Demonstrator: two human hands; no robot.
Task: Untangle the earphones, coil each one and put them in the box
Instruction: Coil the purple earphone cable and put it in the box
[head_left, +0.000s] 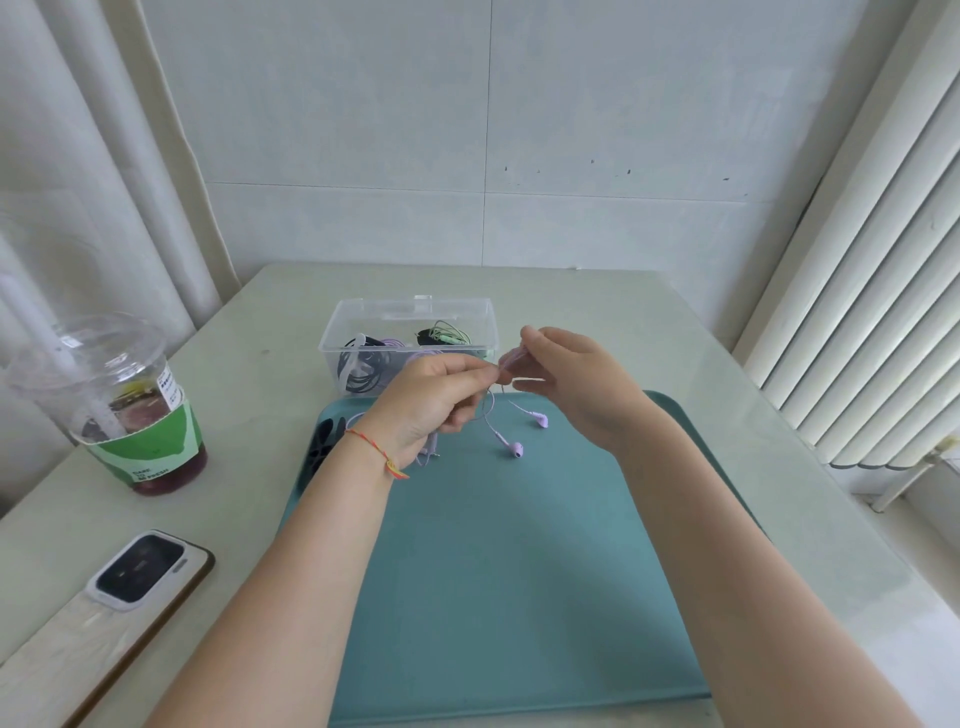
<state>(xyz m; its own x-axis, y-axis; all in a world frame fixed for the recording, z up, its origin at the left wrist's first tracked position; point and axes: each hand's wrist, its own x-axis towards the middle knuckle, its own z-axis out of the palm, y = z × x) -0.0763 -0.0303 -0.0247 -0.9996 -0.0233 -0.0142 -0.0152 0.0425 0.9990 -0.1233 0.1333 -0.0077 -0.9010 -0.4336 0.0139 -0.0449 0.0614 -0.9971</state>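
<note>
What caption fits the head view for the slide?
Both hands, left hand and right hand, pinch purple earphones above a teal tray, clear box of coiled earphones behind.

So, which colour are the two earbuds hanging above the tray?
Pale purple earbuds, seen in the head view, the only one.

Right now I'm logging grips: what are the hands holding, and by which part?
Both hold the purple earphones by the cable: left hand and right hand pinch it near each other, while the two earbuds dangle below.
</note>
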